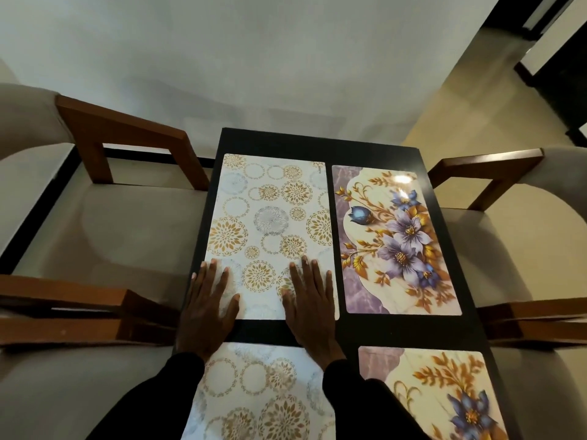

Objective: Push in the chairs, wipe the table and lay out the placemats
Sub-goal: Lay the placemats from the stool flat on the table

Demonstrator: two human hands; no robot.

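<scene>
Both hands lie flat on the near end of the far circle mat (270, 217). The left hand (208, 301) is near its left edge and the right hand (313, 298) is near its right edge. The fingers are straight and a little spread. They press down and hold nothing. The heels of the palms reach over the dark strip of table (286, 141) between this mat and the near circle mat (263, 392).

All four mats are on the table. The far flower mat (397, 239) lies just beside the far circle mat, with a narrow gap, and they do not touch. The near flower mat (444, 395) lies in front of it. A chair stands close at the left (127, 223) and another at the right (514, 242).

I judge that the step in hand is the last straightening of the far circle mat, so the task seems near its end. To do it well, both palms should press with the same force and slide together, otherwise the mat turns. The gap to the far flower mat should be equal along its whole length, and the near edges of the two far mats should make one line. The mat looks smooth and thin, so light pressure is enough; a hard push may send it against its neighbour. The hands should be lifted straight up, so that the mat is not dragged.
</scene>
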